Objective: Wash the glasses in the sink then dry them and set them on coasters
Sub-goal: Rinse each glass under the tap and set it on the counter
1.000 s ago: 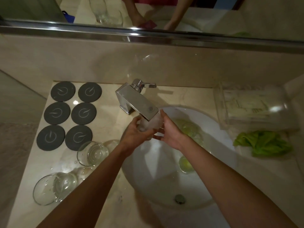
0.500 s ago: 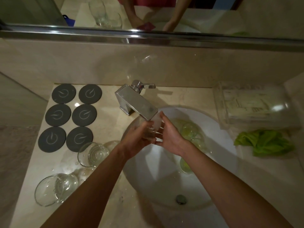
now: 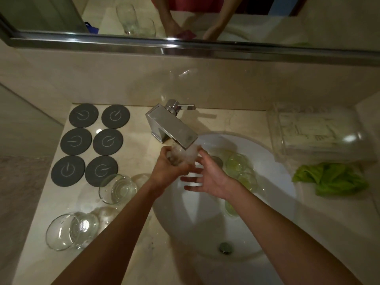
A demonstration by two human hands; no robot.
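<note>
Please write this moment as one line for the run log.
step: rinsing | left hand: holds glass under faucet | right hand: open beside it | coasters: bare | cloth: unused

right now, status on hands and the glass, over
Left hand grips glass under running faucet. Right hand open beside it. Six coasters bare, two glasses wait on counter.

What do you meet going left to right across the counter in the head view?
Six dark round coasters → two clear glasses on the counter → chrome square faucet → white round sink → crumpled green cloth.
</note>
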